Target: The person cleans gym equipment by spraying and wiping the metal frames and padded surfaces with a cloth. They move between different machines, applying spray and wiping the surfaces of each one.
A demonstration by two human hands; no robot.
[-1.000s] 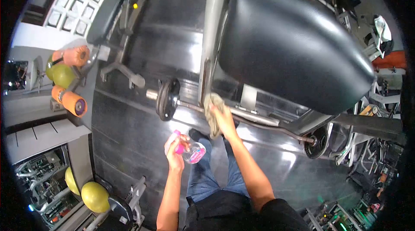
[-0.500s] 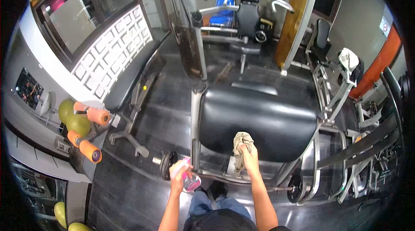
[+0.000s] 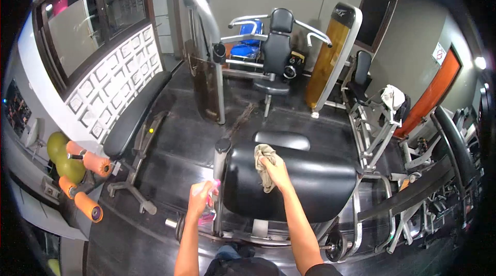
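My left hand (image 3: 199, 198) is closed around a spray bottle (image 3: 208, 216) with pink parts, held left of the padded bench beside its metal post (image 3: 220, 167). Part of the bottle is covered by my fingers. A crumpled beige cloth (image 3: 262, 158) is gripped in my right hand (image 3: 277, 172). In this view the cloth overlaps the left part of the wide black bench pad (image 3: 315, 185), with its loose end hanging down below my fingers.
A barbell with black plates (image 3: 336, 246) lies low before the bench. Ahead stands a machine with a black seat back (image 3: 277, 54) and silver arms. To the left is a long black bench (image 3: 137, 110) with orange foam rollers (image 3: 89, 208). Metal frames (image 3: 382, 147) line the right.
My view has tilted up, so more of the far wall shows. Both hands have lifted and reached forward, the cloth now further over the pad; bottle and cloth stay held.
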